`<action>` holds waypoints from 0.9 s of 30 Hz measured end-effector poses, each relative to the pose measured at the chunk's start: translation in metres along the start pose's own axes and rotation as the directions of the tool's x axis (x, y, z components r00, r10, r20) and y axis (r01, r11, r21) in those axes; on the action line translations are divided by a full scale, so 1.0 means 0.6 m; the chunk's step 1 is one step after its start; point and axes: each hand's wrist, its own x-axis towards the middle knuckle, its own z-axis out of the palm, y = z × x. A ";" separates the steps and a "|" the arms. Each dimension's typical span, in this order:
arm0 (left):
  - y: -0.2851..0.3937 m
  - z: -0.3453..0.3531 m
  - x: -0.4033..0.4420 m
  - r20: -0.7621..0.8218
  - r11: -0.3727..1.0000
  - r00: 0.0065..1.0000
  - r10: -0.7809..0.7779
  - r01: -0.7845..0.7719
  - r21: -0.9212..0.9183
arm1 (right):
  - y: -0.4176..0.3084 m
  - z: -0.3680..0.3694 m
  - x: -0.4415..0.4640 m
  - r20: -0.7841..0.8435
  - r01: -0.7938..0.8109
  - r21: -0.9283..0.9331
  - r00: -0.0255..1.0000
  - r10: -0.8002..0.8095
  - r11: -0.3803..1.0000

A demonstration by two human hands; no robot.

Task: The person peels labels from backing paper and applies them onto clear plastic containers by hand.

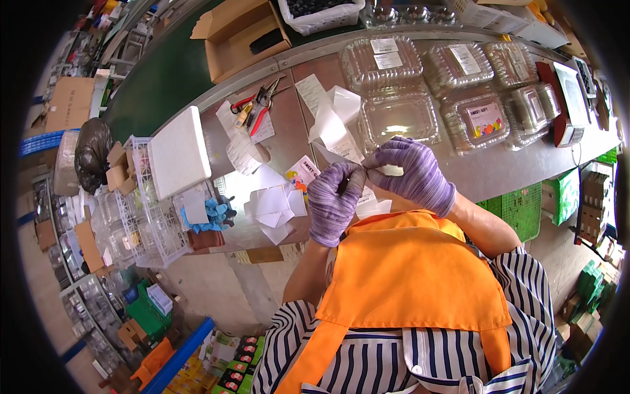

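Note:
My left hand (pixel 336 200) and my right hand (pixel 413 172), both in purple knitted gloves, meet fingertip to fingertip above the steel table. Their fingers are pinched together on the edge of a white printed label strip (pixel 336 125), which runs up and away across the table. Exactly where each finger grips is partly hidden by the gloves. Just past my right hand lies a clear plastic clamshell box (pixel 398 118). A colourful "Sweet Gift" label (pixel 302 173) lies beside my left hand, with a heap of white paper pieces (pixel 274 209) to its left.
More clear clamshell boxes (pixel 477 123) stand at the right, several with labels. Red-handled pruning shears (pixel 261 108) lie on papers. An open cardboard box (pixel 239 39) sits behind. At left are a white foam board (pixel 179 154), a white plastic crate (pixel 154 217) and blue gloves (pixel 211 215).

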 end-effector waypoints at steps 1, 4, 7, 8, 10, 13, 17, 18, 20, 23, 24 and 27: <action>0.004 0.000 0.001 0.010 0.999 1.000 0.014 -0.014 0.049 | 0.002 0.002 0.002 -0.024 0.115 -0.144 0.993 -0.120 0.983; 0.003 -0.001 0.002 0.020 0.997 1.000 0.015 -0.016 0.082 | 0.007 0.013 -0.002 -0.045 0.089 -0.126 0.994 -0.096 0.988; -0.008 0.001 -0.002 0.002 0.998 0.999 -0.041 0.041 -0.042 | 0.010 0.013 -0.009 0.023 -0.135 0.110 0.991 0.133 0.985; -0.010 0.002 -0.002 -0.003 0.993 0.998 -0.066 0.066 -0.100 | 0.010 0.012 -0.012 0.076 -0.246 0.210 0.969 0.235 0.946; -0.008 0.000 -0.002 0.025 0.982 0.992 -0.120 0.122 -0.144 | 0.014 0.013 -0.013 0.100 -0.286 0.313 0.958 0.268 0.906; -0.010 -0.005 -0.001 0.062 0.968 0.983 -0.171 0.180 -0.177 | 0.017 0.011 -0.014 0.168 -0.375 0.442 0.927 0.335 0.815; -0.010 -0.006 0.001 0.051 0.989 0.990 -0.128 0.132 -0.073 | 0.005 0.004 -0.008 0.097 -0.211 0.224 0.976 0.194 0.951; -0.006 -0.005 0.001 0.043 0.997 0.996 -0.077 0.077 0.005 | 0.004 0.004 -0.006 0.066 -0.134 0.096 0.990 0.128 0.986; 0.005 0.000 0.002 0.039 0.986 0.999 0.026 -0.032 0.161 | 0.002 0.004 -0.002 0.031 0.019 -0.168 0.999 -0.014 0.986; -0.003 0.003 0.001 0.039 0.960 0.995 0.091 -0.098 0.260 | 0.009 0.010 -0.005 0.041 0.021 -0.175 0.999 -0.014 0.984; -0.003 0.003 0.000 0.036 0.975 0.998 0.061 -0.067 0.211 | 0.011 0.011 -0.007 0.052 -0.076 -0.077 0.995 0.080 0.994; -0.005 0.003 -0.004 0.036 0.999 0.999 -0.040 0.039 0.037 | 0.015 0.012 -0.013 0.138 -0.334 0.218 0.941 0.310 0.917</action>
